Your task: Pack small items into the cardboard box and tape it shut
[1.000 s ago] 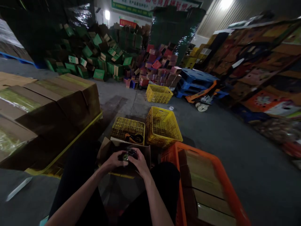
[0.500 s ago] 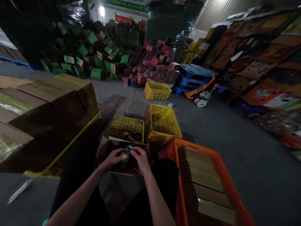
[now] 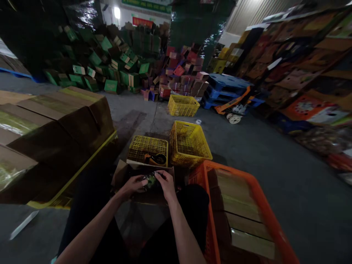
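Note:
Between my two hands is a round green item in shiny clear plastic wrap [image 3: 150,181], too dark to name more closely. My left hand [image 3: 134,186] is closed on its left side. My right hand [image 3: 165,182] pinches the wrap at its upper right. Both hands are over an open cardboard box [image 3: 121,176] between my knees; its inside is dark and I cannot make out what it holds. Just beyond the box, an orange and black tape dispenser [image 3: 155,159] lies on an upturned yellow crate [image 3: 148,143].
An open yellow crate [image 3: 189,143] stands beyond, with another yellow crate [image 3: 183,105] farther off. At right is an orange crate [image 3: 247,174] of cardboard boxes. Stacked cartons [image 3: 60,117] stand at left. Blue pallets [image 3: 228,84] and a pallet jack [image 3: 233,106] are behind.
The wrapped green item has turned and shifted slightly right between my hands. My right hand has moved a little up and right, with the wrap drawn out toward it.

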`<action>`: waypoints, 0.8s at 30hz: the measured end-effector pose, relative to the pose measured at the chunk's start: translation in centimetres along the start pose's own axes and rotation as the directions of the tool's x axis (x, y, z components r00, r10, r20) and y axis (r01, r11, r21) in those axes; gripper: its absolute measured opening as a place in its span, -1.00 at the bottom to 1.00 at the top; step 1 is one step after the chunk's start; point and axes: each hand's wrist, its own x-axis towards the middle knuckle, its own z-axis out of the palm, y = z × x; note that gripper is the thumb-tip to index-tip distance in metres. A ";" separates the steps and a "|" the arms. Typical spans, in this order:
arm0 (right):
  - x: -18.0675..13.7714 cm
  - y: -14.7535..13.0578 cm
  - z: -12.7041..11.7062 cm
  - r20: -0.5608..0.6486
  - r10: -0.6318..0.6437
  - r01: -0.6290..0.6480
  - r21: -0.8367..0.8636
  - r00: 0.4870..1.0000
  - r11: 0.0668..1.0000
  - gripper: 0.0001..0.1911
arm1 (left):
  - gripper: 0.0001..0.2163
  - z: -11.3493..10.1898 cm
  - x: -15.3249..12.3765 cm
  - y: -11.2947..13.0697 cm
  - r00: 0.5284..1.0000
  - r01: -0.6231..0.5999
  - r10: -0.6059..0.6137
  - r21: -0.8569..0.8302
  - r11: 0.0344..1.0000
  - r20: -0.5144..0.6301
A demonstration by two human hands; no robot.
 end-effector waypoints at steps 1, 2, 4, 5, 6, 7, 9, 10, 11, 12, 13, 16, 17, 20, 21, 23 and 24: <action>0.0 0.1 -0.1 -0.013 -0.007 0.007 -0.005 1.000 1.000 -0.70 | -0.40 0.0 0.0 -0.1 1.000 0.001 -0.001 -0.030 1.000 0.002; 0.0 0.2 -0.1 -0.023 -0.011 0.011 -0.011 1.000 1.000 -0.70 | -0.42 -0.1 0.0 -0.1 1.000 0.003 -0.003 -0.056 0.998 -0.004; 0.1 0.3 -0.1 -0.038 -0.016 0.016 -0.013 0.999 1.000 -0.68 | -0.43 -0.1 0.0 -0.3 0.999 0.003 -0.006 -0.094 0.996 -0.034; 0.1 0.4 -0.1 -0.044 -0.017 0.016 -0.007 0.999 1.000 -0.67 | -0.43 -0.2 0.1 -0.4 0.999 0.002 -0.007 -0.106 0.994 -0.048; 0.2 0.5 -0.1 -0.046 -0.017 0.017 0.003 0.999 1.000 -0.66 | -0.43 -0.2 0.1 -0.4 0.998 -0.001 -0.006 -0.118 0.993 -0.059; 0.2 0.7 0.0 -0.050 -0.017 0.018 0.015 0.999 1.000 -0.65 | -0.44 -0.2 0.0 -0.4 0.998 -0.006 -0.002 -0.127 0.992 -0.064; 0.3 0.9 0.0 -0.061 -0.016 0.019 0.040 0.998 0.999 -0.63 | -0.45 -0.3 0.0 -0.3 0.999 -0.010 0.002 -0.136 0.991 -0.054; 0.4 1.0 0.0 -0.067 -0.015 0.019 0.052 0.998 0.998 -0.63 | -0.45 -0.3 0.0 -0.2 0.999 -0.009 0.003 -0.139 0.990 -0.044; 0.4 1.1 0.0 -0.072 -0.014 0.018 0.060 0.997 0.998 -0.63 | -0.45 -0.3 -0.1 -0.1 0.999 -0.010 0.005 -0.142 0.990 -0.034; 0.4 1.1 0.0 -0.079 -0.011 0.016 0.066 0.997 0.998 -0.63 | -0.45 -0.3 -0.1 0.0 1.000 -0.009 0.006 -0.144 0.990 -0.024; 0.4 1.2 0.0 -0.086 -0.006 0.012 0.069 0.996 0.998 -0.63 | -0.44 -0.3 -0.1 0.1 1.000 -0.007 0.005 -0.145 0.989 -0.016; 0.4 1.4 0.0 -0.108 0.014 -0.006 0.079 0.994 0.997 -0.63 | -0.40 -0.3 -0.1 0.3 1.000 -0.011 0.007 -0.159 0.987 -0.021; 0.5 1.4 0.0 -0.116 0.020 -0.011 0.083 0.993 0.996 -0.64 | -0.39 -0.3 -0.1 0.3 1.000 -0.016 0.012 -0.165 0.986 -0.028; 0.6 1.6 0.0 -0.140 0.024 -0.012 0.084 0.990 0.996 -0.65 | -0.36 -0.3 0.2 -0.1 0.998 -0.054 0.046 -0.185 0.981 -0.046; 0.6 1.7 0.0 -0.144 0.020 -0.009 0.075 0.989 0.997 -0.65 | -0.36 -0.4 0.3 -0.3 0.997 -0.068 0.061 -0.181 0.981 -0.047; 0.6 1.7 0.0 -0.135 0.005 0.001 0.046 0.991 0.999 -0.66 | -0.37 -0.4 0.6 -0.8 0.994 -0.090 0.080 -0.150 0.985 -0.067; 0.6 1.8 0.0 -0.123 -0.006 0.009 0.027 0.992 1.000 -0.67 | -0.39 -0.5 0.8 -1.0 0.992 -0.101 0.091 -0.127 0.987 -0.083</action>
